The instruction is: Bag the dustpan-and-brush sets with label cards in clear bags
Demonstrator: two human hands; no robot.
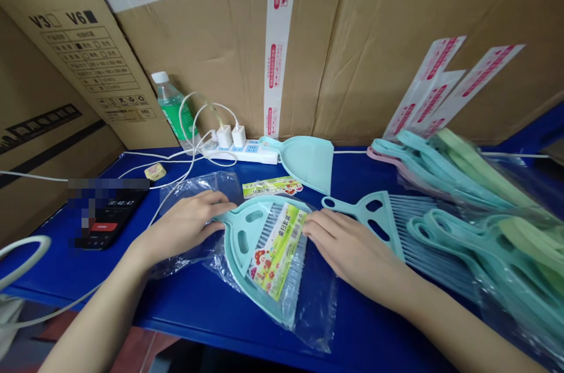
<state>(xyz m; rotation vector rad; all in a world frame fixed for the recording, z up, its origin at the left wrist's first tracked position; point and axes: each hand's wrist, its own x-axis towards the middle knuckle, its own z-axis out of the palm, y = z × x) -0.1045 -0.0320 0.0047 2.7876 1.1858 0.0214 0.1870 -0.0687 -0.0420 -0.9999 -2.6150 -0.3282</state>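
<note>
A mint-green dustpan (pixel 233 258) lies on the blue table with a matching hand brush (pixel 244 247) nested in it. A yellow-green printed label card (pixel 282 252) rests across the brush bristles, and a clear plastic bag (pixel 319 302) spreads around the set. My left hand (pixel 194 220) pinches the dustpan's handle end. At the right side of the set, my right hand (pixel 348 244) has its fingers closed at the upper edge of the bag, close to the card; the exact grip is partly hidden.
Behind lie a loose dustpan (pixel 308 161), another label card (pixel 271 186) and a power strip (pixel 259 154) with cables. A bottle (pixel 176 111) and phone (pixel 117 214) are left. At right are a loose brush (pixel 383 217) and several bagged sets (pixel 484 244). Cardboard boxes (pixel 220 56) wall the back.
</note>
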